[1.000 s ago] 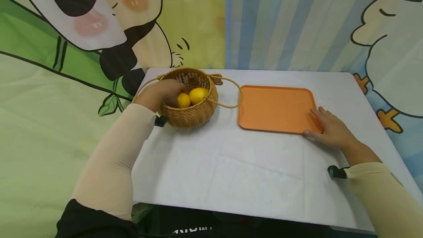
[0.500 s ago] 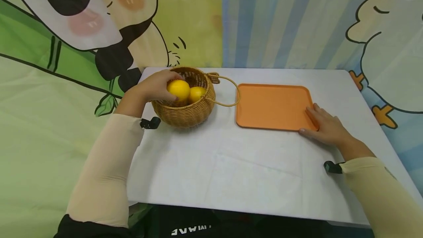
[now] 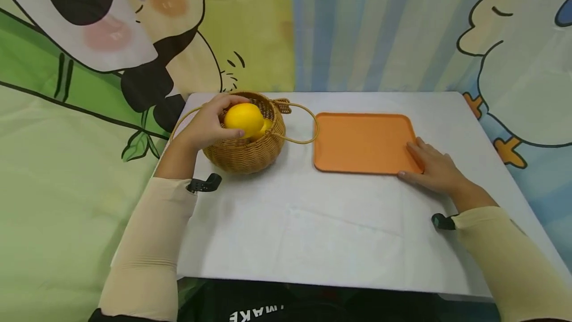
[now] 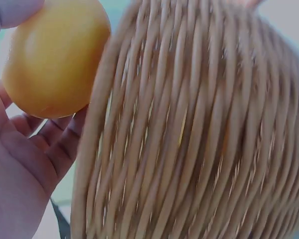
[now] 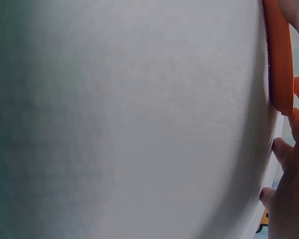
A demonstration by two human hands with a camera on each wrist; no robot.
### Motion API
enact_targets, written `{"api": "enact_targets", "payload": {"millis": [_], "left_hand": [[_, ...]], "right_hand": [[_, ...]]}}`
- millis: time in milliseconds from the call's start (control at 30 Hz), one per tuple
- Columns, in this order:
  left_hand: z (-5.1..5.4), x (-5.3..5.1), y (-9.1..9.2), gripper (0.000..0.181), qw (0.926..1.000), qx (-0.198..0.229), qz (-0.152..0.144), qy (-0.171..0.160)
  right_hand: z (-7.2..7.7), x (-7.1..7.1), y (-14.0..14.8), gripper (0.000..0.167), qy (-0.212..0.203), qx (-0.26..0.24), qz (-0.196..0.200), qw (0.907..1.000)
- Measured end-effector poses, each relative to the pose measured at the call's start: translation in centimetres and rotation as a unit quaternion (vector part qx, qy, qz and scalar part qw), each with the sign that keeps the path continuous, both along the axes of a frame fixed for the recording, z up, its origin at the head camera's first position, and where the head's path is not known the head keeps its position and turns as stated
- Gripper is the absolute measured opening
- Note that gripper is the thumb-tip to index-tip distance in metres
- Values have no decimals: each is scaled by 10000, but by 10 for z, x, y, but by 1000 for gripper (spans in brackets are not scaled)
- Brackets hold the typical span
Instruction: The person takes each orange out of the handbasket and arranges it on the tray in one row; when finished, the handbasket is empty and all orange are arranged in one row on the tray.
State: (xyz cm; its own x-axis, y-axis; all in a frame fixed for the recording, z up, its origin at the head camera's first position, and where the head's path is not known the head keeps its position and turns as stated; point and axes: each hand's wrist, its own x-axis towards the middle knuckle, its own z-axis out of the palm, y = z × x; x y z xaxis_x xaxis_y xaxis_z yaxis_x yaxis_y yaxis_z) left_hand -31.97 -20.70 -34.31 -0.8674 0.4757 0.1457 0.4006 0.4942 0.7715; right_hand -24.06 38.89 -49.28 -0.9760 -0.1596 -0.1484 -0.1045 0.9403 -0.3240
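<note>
Before a cartoon-printed cloth backdrop [image 3: 250, 24], the left hand's grip [image 3: 204, 126] is clasping a smooth, rounded yellow fruit [image 3: 243, 118] at the mouth of a round brown wicker basket [image 3: 246, 157], whose rim [image 4: 85, 159], I'm thinking, could knock it loose, while the right hand [image 3: 435, 168] is resting, fingers apart, at a flat orange tray [image 3: 359, 143].

One fruit [image 3: 243, 118] partly hides another fruit [image 3: 265, 128] in the basket [image 3: 243, 158], as the right wrist view crops the tray [image 5: 280, 59] and right hand [image 3: 434, 168].
</note>
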Motion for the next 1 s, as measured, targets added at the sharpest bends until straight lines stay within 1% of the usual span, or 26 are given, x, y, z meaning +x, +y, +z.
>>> {"api": "enact_targets", "payload": {"millis": [100, 233, 333, 367, 500, 533, 667, 733, 833, 900, 1000], "left_hand": [[-1, 9, 20, 74, 9991, 72, -243, 328], [-6, 17, 49, 74, 9959, 466, -622, 453], [-11, 23, 74, 74, 9922, 661, -865, 608], [-13, 25, 83, 74, 9913, 658, -918, 674], [-24, 32, 120, 76, 9869, 713, -1219, 782], [-28, 33, 128, 77, 9861, 728, -1304, 733], [-45, 35, 159, 76, 9825, 680, -1581, 715], [-54, 34, 171, 76, 9814, 702, -1661, 664], [-69, 32, 187, 75, 9824, 651, -1640, 618], [-79, 30, 196, 76, 9844, 594, -1552, 579], [-93, 26, 207, 78, 9883, 379, -1378, 539]], "right_hand": [[1, -2, 0, 111, 3, -54, 14, 10000], [0, -5, 0, 110, -74, -87, 13, 9999], [0, -5, 1, 110, -85, -97, 38, 9999], [-1, -5, 1, 109, -77, -94, 38, 9999], [0, -2, 3, 108, -85, -27, 28, 10000], [-1, -2, 4, 108, -94, -8, 29, 10000], [-1, -3, 4, 107, -110, 32, -5, 9999], [-1, -4, 4, 108, -131, 43, -24, 9999], [-2, -3, 4, 110, -198, 27, -40, 9998], [-2, -3, 4, 110, -233, 25, -32, 9997], [-1, -2, 4, 110, -220, 35, -25, 9997]]}}
